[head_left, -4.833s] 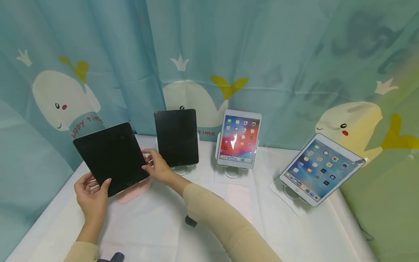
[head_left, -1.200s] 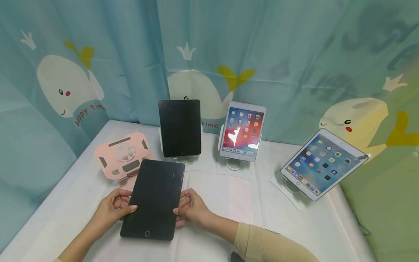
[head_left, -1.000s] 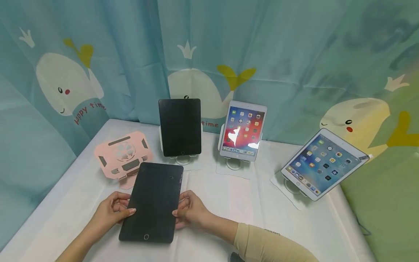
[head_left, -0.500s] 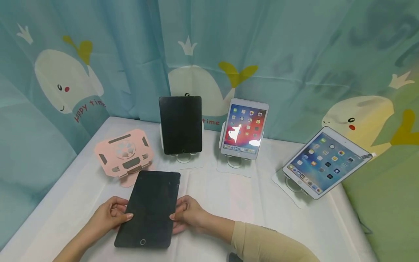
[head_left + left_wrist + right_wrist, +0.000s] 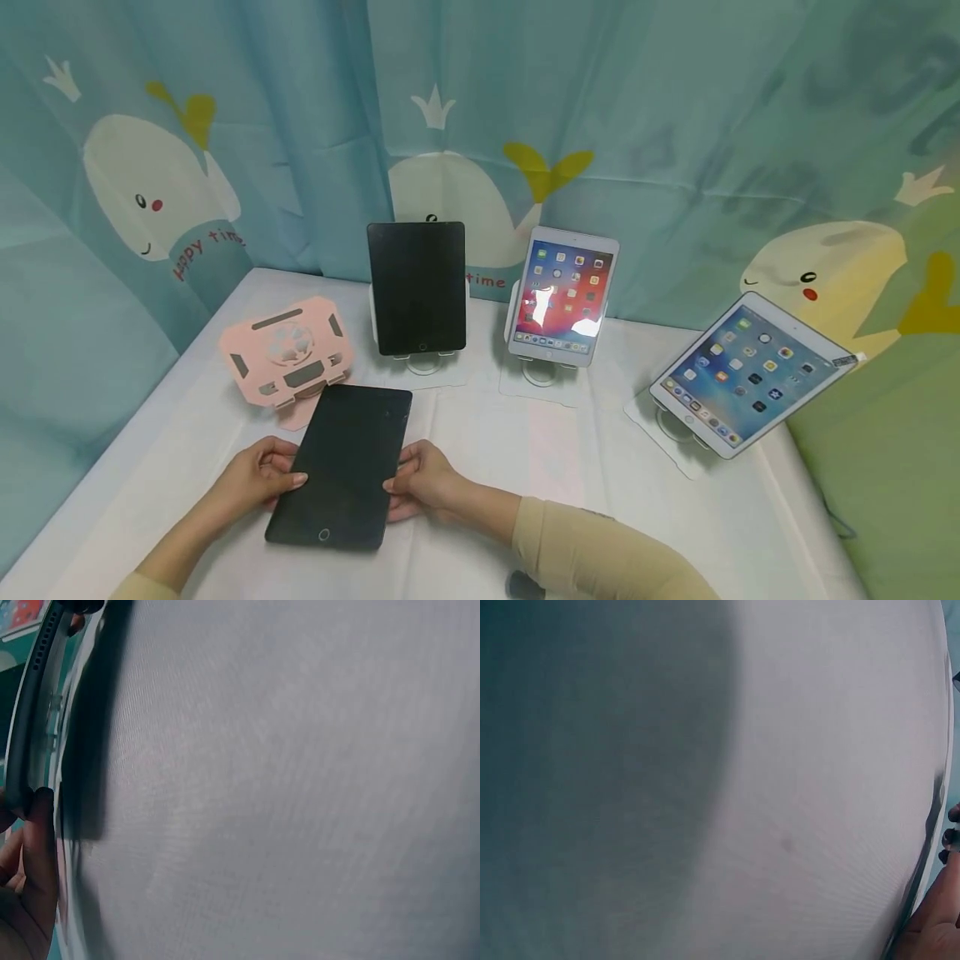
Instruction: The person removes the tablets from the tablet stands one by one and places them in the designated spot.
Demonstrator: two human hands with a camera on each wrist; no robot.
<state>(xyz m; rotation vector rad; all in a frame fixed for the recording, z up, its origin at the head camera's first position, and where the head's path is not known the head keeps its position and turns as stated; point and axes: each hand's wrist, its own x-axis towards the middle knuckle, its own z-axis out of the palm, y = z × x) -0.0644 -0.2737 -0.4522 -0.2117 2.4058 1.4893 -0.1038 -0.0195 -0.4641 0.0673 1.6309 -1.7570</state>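
Observation:
A black tablet (image 5: 341, 467) with a ring-shaped home button is held between both hands near the front left of the table, its screen facing up. My left hand (image 5: 251, 483) pinches its left edge, thumb on the screen side and fingers behind. On the opposite edge, my right hand (image 5: 429, 485) grips in the same way. In the left wrist view the tablet's edge (image 5: 31, 712) shows a row of small holes, and a dark shadow lies on the cloth beneath. A pink tablet stand (image 5: 288, 346) stands bare just behind the held tablet.
Along the back, another black tablet (image 5: 417, 287) and a white tablet (image 5: 564, 296) lean on white stands. A second white tablet (image 5: 753, 375) sits tilted on its stand (image 5: 670, 442) at right. A patterned curtain (image 5: 300, 183) hangs behind the white-covered table (image 5: 480, 433).
Both hands have brought the black tablet off the pink stand, toward the front and right, uncovering the stand. Over the last half second the tablet has shifted only slightly.

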